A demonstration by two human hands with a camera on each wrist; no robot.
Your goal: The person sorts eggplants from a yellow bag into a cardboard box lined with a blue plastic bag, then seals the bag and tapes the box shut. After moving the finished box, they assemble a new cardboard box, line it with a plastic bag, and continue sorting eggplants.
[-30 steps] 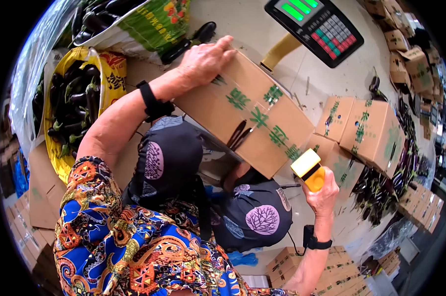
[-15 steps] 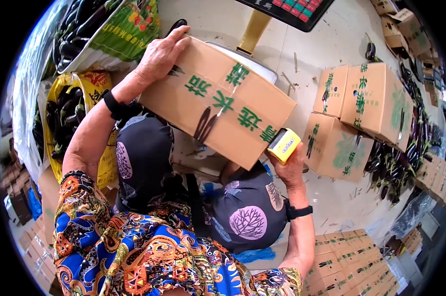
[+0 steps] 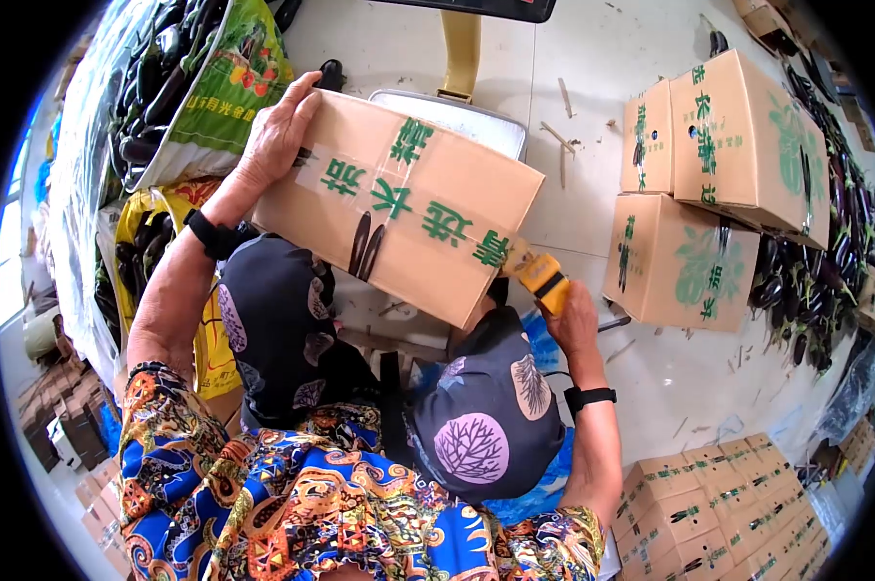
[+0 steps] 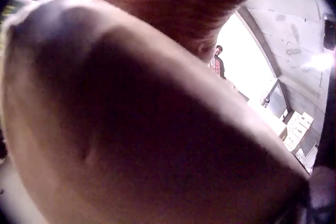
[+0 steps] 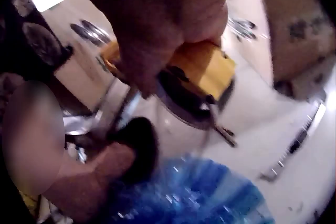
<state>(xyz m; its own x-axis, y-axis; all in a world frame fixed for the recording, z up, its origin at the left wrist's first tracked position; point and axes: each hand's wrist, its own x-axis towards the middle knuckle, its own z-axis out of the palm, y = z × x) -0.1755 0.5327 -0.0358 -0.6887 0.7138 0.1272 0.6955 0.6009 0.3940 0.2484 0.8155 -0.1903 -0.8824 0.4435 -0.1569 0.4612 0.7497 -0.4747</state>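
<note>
Right hand [image 3: 575,324] is gripping a yellow tape dispenser [image 3: 544,278] at the right end of a carton [image 3: 399,198], which is lying before the person's knees.
Green print is reading 精选长茄 — the upper green cluster staying illegible; left hand [image 3: 279,134] is resting on the other end, can't tell whether fingers are curling; black panel [image 3: 510,9] is running off the top; an arm is blocking most of the left wrist view.

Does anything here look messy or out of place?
Yes, a little: brown scraps litter the pale floor, and eggplants lie loose in a heap beside the stacked cartons, while others sit in a green sack. The held carton shows no obvious damage.
</note>
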